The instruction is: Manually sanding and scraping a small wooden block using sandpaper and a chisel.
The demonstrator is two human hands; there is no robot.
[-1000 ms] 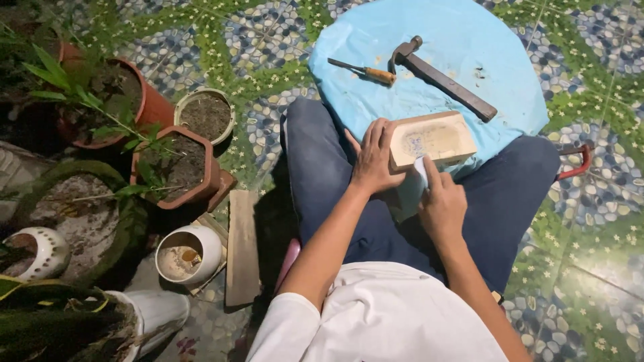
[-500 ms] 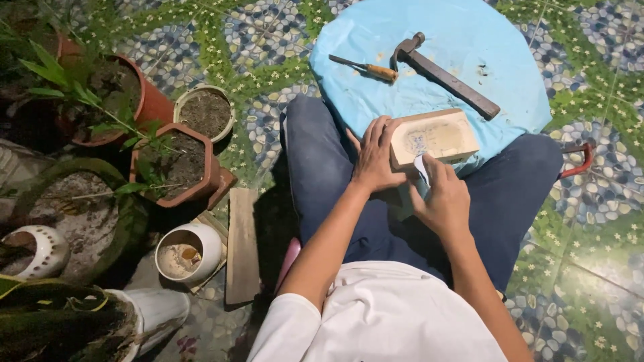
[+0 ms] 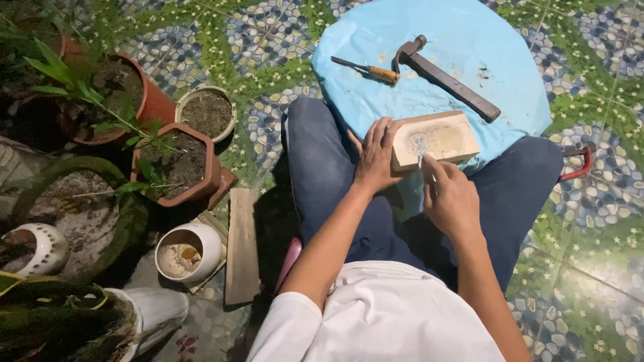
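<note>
Nearest to us, our right hand (image 3: 451, 200) sits over our lap, its fingers (image 3: 435, 169) pressed together, pinching a small pale scrap (image 3: 420, 161) against the near edge of the wooden block (image 3: 435, 139). Our left hand (image 3: 376, 158) lies just beside it, fingers spread flat along the block's left end, steadying it. The block rests on the near rim of the round blue bench (image 3: 469, 53), between our knees, with a faint drawing on its top face. Farther back on the bench lie a hammer (image 3: 445, 78) and a chisel (image 3: 366, 69), close together. Potted plants (image 3: 176, 163) stand on the tiled floor to the left.
</note>
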